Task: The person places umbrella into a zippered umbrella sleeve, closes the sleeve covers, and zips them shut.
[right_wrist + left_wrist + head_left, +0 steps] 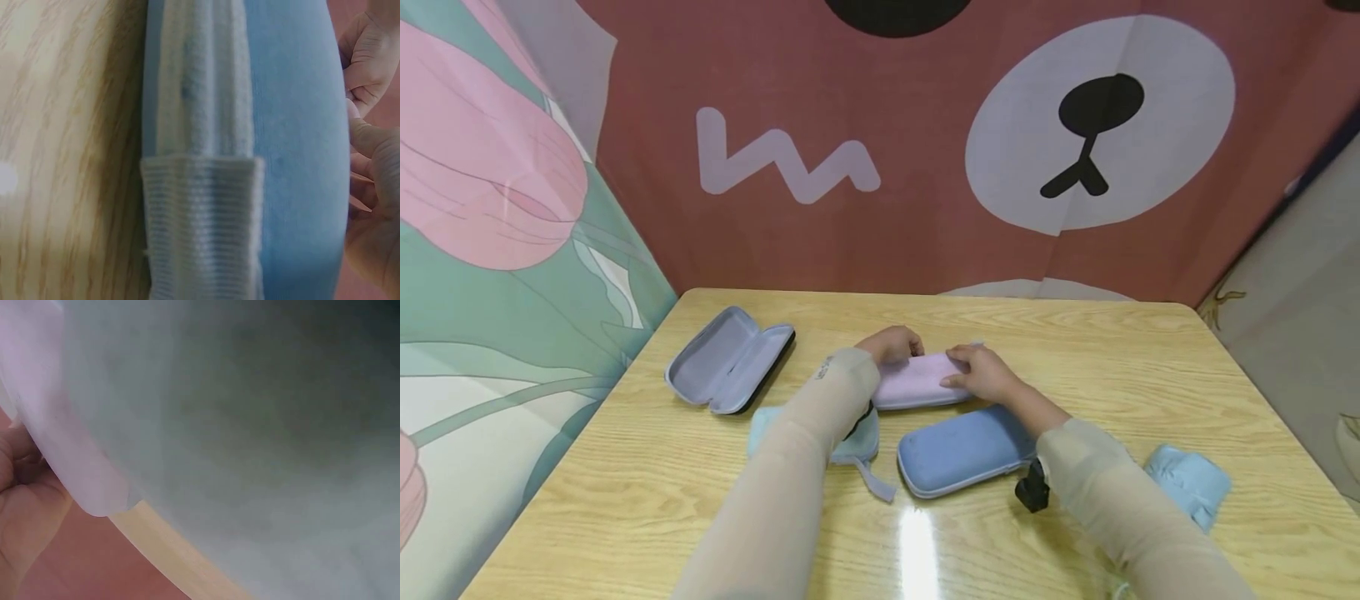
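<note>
Both hands are at a lilac zip case [917, 385] lying on the table. My left hand [895, 343] has its fingers curled at the case's far edge, near its left end; what the fingertips pinch there is hidden. The right hand [988, 373] grips the right end, thumb on the near side and fingers over the top. Lilac fabric [94, 481] also shows beside the curled left fingers in the left wrist view. Just nearer than the lilac case lies a closed blue zip case [966, 450], under the right wrist. Its pale zip [206, 81] fills the right wrist view.
An open case [730, 367] with grey lining stands at the back left of the wooden table [647, 500]. Partly under the left forearm lies a light blue case [865, 437] with a strap. Light blue crumpled fabric [1187, 483] sits by the right forearm.
</note>
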A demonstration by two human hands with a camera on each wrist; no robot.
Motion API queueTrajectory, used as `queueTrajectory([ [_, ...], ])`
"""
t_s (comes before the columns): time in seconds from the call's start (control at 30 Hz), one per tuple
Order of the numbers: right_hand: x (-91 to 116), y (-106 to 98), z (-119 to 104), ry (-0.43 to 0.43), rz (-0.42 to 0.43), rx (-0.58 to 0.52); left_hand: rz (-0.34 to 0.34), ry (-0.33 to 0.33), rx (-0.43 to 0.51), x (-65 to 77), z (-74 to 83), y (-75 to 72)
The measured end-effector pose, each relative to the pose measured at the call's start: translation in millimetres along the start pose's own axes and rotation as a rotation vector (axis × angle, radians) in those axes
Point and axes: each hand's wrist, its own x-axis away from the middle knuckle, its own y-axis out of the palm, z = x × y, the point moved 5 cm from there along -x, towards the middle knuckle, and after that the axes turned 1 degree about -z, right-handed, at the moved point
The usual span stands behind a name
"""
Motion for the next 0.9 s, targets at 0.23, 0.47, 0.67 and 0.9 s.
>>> queueTrajectory([
  [0.23, 0.2, 1.3, 0.4, 0.006, 0.001, -0.016, 0.027, 0.029, -0.054, -19.3, -15.3, 7.6],
  [0.47, 1.2, 3.4, -0.6, 0.008, 0.001, -0.023, 0.026, 0.062, -0.163, -81.5, -51.2, 25.5],
  [0.67, 2.1, 3.7, -2.4, 0.010, -0.014, -0.010, 0.023, 0.101, -0.219, 30.0, 18.1, -8.3],
  [0.9, 2.7, 0.9, -2.0, 0.014, -0.009, 0.019, 0.082, 0.166, -0.244, 70.2, 35.2, -22.6],
])
